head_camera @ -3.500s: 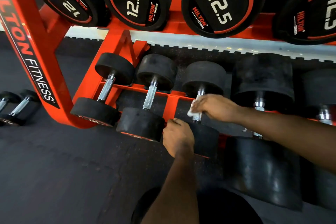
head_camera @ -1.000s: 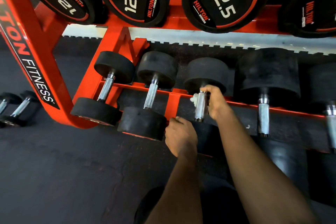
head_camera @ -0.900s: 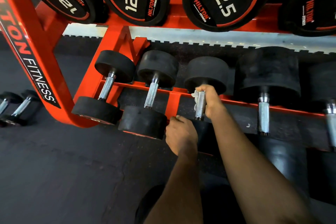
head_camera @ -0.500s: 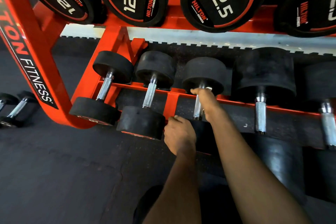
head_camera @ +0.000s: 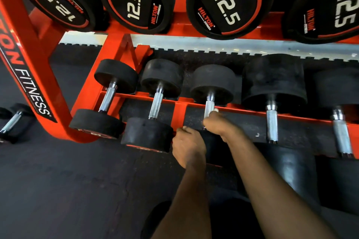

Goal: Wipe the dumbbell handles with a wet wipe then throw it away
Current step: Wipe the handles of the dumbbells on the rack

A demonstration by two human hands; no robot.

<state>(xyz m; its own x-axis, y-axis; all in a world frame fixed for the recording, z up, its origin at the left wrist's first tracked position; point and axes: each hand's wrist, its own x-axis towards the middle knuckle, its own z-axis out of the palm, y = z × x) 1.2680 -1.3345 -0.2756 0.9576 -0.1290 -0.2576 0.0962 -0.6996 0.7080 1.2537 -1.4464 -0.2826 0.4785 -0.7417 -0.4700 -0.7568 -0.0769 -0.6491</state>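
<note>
Several black dumbbells with knurled steel handles lie across the lower rails of an orange rack [head_camera: 175, 109]. My right hand [head_camera: 218, 124] is wrapped around the lower part of the third dumbbell's handle [head_camera: 209, 105], with a bit of the white wet wipe [head_camera: 216, 110] showing above its fingers. My left hand [head_camera: 187, 146] grips the near head of that same dumbbell, which is mostly hidden beneath it. Two wider dumbbells' handles, one [head_camera: 271, 124] and another [head_camera: 341, 135], lie to the right.
Large 12.5 dumbbells [head_camera: 226, 0] fill the upper shelf overhead. The rack's orange side post [head_camera: 29, 60] slants down at the left, and a small dumbbell [head_camera: 11, 122] lies on the black rubber floor [head_camera: 77, 190] beyond it.
My right hand with the wipe has slid down the third handle from its far end toward the near head. My left hand has stayed on the near head.
</note>
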